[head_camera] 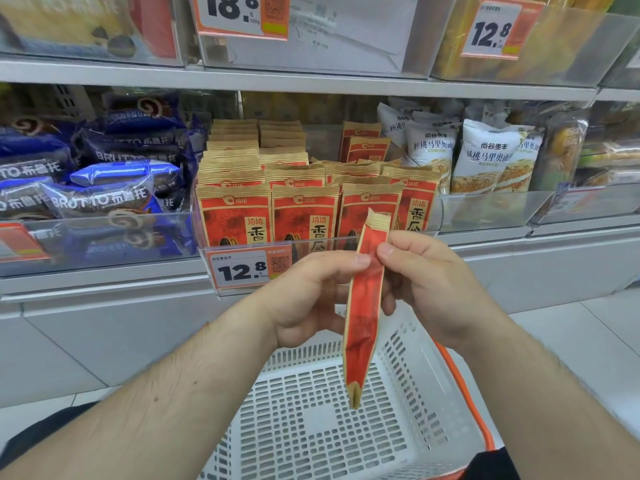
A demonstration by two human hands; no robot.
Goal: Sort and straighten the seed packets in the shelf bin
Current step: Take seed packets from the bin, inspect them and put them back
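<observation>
One red-and-tan seed packet [362, 320] hangs edge-on in front of the shelf, held upright between both hands. My left hand [304, 299] pinches its left side near the top, and my right hand [429, 282] pinches its right side at the same height. Behind them, the clear shelf bin [437, 216] holds several rows of the same red seed packets [270, 188] standing upright. The packets at the bin's right side lean and overlap unevenly. A 12.8 price tag [242, 270] hangs on the bin's front.
A white slotted basket [408, 410] with an orange handle sits below my hands. Blue roll-cake packs [104, 174] fill the bin to the left, white bread packs [485, 157] the bin to the right. An upper shelf edge [311, 81] runs above.
</observation>
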